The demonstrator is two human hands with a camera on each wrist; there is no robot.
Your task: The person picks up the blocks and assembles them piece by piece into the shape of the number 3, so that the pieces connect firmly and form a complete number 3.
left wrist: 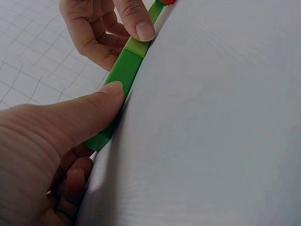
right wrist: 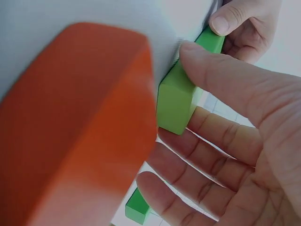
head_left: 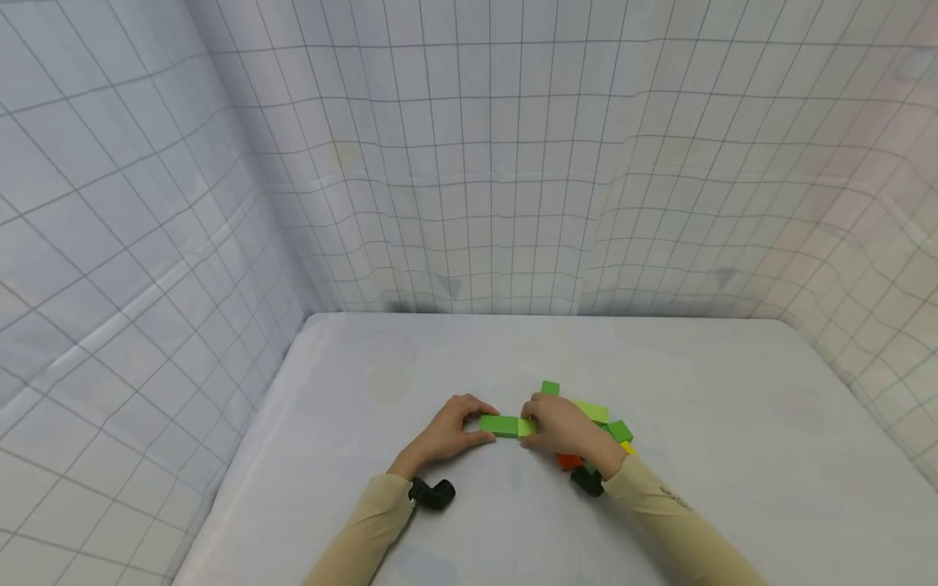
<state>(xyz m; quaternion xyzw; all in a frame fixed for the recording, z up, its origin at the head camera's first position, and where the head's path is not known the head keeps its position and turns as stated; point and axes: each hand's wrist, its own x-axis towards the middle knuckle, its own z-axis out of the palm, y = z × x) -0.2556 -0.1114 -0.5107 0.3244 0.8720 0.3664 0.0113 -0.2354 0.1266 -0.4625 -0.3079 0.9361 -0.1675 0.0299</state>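
Observation:
On the white table, a dark green block (head_left: 500, 426) lies end to end with a light green block (head_left: 526, 429). My left hand (head_left: 445, 431) pinches the dark green one near its left end, thumb on the near side and fingers behind. With thumb and fingers on opposite sides, my right hand (head_left: 563, 425) holds the light green block, whose free end faces the camera in the right wrist view. In the left wrist view the two blocks meet in one straight line. An orange-red block (right wrist: 94, 127) looms close to the right wrist camera.
Around the right hand lie several loose blocks: a green one (head_left: 550, 387) behind it, a light green one (head_left: 592, 412), another green one (head_left: 620, 431), and a yellow one (head_left: 628, 447). Gridded white curtains (head_left: 469, 163) hang behind and beside the table (head_left: 352, 374).

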